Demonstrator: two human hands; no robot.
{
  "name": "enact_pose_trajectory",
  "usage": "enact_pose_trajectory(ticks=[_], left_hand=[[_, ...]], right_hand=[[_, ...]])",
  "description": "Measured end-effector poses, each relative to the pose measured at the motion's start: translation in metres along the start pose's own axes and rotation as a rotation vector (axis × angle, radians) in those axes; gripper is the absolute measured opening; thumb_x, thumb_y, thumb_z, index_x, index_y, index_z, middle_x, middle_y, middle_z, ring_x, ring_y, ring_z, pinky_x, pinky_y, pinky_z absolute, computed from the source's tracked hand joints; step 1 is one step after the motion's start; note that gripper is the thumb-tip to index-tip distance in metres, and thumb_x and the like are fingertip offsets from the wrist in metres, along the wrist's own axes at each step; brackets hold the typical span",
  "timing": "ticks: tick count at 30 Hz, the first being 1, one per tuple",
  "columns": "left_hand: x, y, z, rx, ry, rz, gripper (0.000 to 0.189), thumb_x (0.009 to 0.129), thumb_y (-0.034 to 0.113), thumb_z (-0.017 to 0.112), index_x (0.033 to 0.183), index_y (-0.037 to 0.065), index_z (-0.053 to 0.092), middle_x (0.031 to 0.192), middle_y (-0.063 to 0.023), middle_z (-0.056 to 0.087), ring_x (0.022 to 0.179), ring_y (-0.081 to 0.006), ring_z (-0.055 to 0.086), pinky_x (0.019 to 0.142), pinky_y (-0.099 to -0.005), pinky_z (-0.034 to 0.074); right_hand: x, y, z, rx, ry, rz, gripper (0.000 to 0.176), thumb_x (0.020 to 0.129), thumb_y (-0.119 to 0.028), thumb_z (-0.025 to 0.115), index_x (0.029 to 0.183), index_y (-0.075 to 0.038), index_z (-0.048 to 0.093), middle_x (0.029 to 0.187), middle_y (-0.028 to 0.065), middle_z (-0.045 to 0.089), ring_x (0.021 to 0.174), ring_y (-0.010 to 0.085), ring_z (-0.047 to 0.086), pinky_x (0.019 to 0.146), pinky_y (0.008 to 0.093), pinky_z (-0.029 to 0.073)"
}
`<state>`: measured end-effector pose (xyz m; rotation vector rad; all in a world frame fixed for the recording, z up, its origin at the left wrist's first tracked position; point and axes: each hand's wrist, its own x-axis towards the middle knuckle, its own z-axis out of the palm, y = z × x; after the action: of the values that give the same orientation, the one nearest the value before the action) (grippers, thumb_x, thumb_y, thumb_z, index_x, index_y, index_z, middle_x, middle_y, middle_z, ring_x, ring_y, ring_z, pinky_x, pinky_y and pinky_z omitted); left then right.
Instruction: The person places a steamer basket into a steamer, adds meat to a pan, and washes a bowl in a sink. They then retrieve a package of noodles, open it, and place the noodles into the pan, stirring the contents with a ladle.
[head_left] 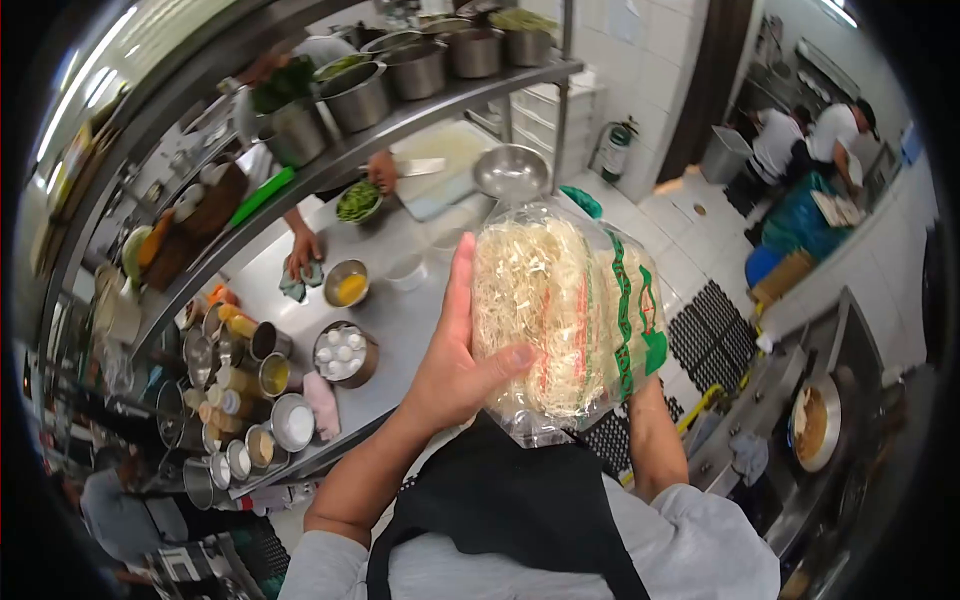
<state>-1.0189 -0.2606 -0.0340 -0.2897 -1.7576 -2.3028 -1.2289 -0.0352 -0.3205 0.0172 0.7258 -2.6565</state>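
A clear plastic bag of dried noodles [545,320], pale and thin-stranded, is held up in front of my chest. Green and red print runs down its right side. My left hand [455,365] grips the bag's left edge, thumb across the front and fingers behind. At the lower right edge, my right hand [648,392] holds the bag from behind, its fingers hidden by the packet. Beyond the bag's top, a metal bowl [511,172] stands on the steel counter [405,320].
A co-worker's hand [303,250] is on a green cloth across the counter; their other hand is by a bowl of chopped greens [358,202] and a knife [420,167]. A pot of eggs [345,353] stands left. A pan [815,423] sits on the right.
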Motion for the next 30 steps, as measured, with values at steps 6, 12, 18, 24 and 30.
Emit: enact_pose_trajectory(ticks=[6,12,18,24,30], left_hand=[[0.023,-0.045,0.036,0.112,-0.203,-0.069,0.113,0.087,0.008,0.075,0.163,0.008,-0.008,0.166,-0.0134,0.020,0.151,-0.0228,0.027,0.121,-0.0380,0.024],[0.033,-0.079,-0.009,0.660,-0.140,-0.011,0.082,0.097,0.004,0.060,0.163,0.006,0.011,0.162,-0.0157,0.030,0.147,-0.0233,0.034,0.120,-0.0366,0.028],[0.044,-0.103,-0.032,-0.019,0.099,-0.231,0.029,0.103,0.004,0.056,0.131,0.001,0.052,0.137,-0.0118,0.054,0.127,-0.0177,0.054,0.107,-0.0335,0.045],[0.054,-0.148,-0.067,0.257,0.071,0.082,0.014,0.098,0.006,0.059,0.111,0.002,0.061,0.128,-0.0084,0.054,0.120,-0.0193,0.054,0.106,-0.0326,0.042],[0.035,-0.125,-0.076,0.020,-0.321,0.006,0.037,0.091,0.008,0.066,0.128,0.011,0.064,0.134,-0.0068,0.045,0.123,-0.0167,0.048,0.096,-0.0298,0.048]], right_hand=[[-0.025,-0.007,-0.041,0.050,0.148,-0.006,0.065,0.102,-0.048,0.047,0.150,-0.005,0.043,0.148,0.0144,0.053,0.134,0.0327,0.052,0.117,0.0502,0.037],[-0.046,-0.030,-0.046,0.054,0.230,-0.105,0.067,0.103,-0.051,0.044,0.151,-0.005,0.043,0.149,0.0147,0.051,0.135,0.0341,0.051,0.117,0.0513,0.036],[-0.099,-0.055,-0.043,0.037,0.337,-0.297,0.069,0.103,-0.054,0.041,0.152,-0.005,0.042,0.151,0.0150,0.050,0.136,0.0355,0.049,0.118,0.0523,0.035],[-0.186,-0.068,-0.023,-0.002,0.319,-0.347,0.071,0.103,-0.057,0.039,0.153,-0.006,0.041,0.152,0.0153,0.048,0.137,0.0369,0.048,0.118,0.0534,0.034],[-0.254,-0.046,-0.036,-0.130,-0.015,-0.282,0.067,0.105,-0.052,0.042,0.154,-0.006,0.039,0.153,0.0158,0.047,0.137,0.0363,0.048,0.117,0.0535,0.037]])
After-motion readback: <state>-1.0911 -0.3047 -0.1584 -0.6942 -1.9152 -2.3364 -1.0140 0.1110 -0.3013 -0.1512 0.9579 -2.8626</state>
